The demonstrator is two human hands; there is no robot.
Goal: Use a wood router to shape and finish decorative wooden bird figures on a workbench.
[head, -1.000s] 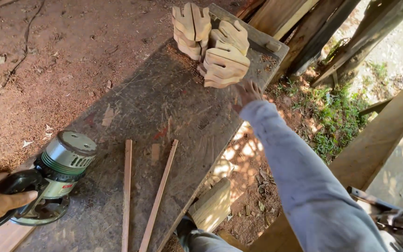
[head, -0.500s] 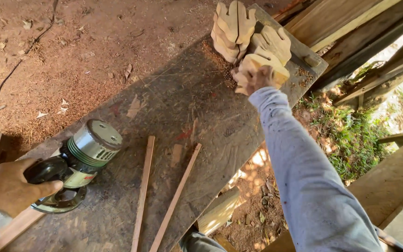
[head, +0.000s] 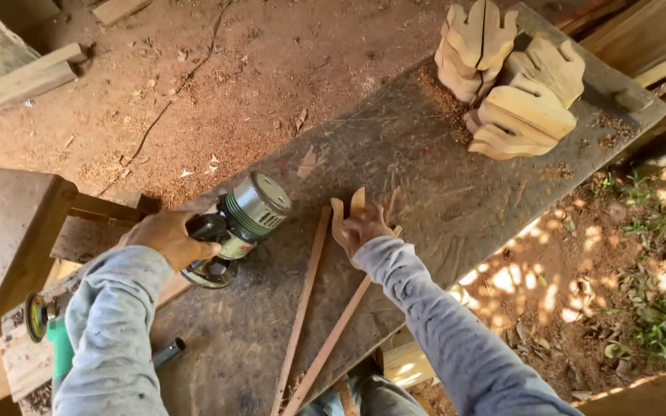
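In the head view, the left hand [head: 169, 240] is gripping the black handle of a small electric router [head: 237, 227], its fingers curling tight around the body of the tool, which is standing on the dark wooden workbench [head: 425, 154]. The router is having a silver-green round motor cap and a pale label band on its side; what is printed there is too small to tell. The right hand [head: 364, 227] is holding a flat, pale wooden cut-out piece [head: 346, 209] just above the middle of the bench, the fingers pinching it from below with the thumb side hidden. Two thin wooden strips [head: 306, 300] are lying just beside this hand, running toward the near edge. A pile of similar hand-shaped wooden pieces [head: 514, 81] is sitting well apart at the far end of the bench. A green angle grinder [head: 52, 339] is resting at the lower left corner.
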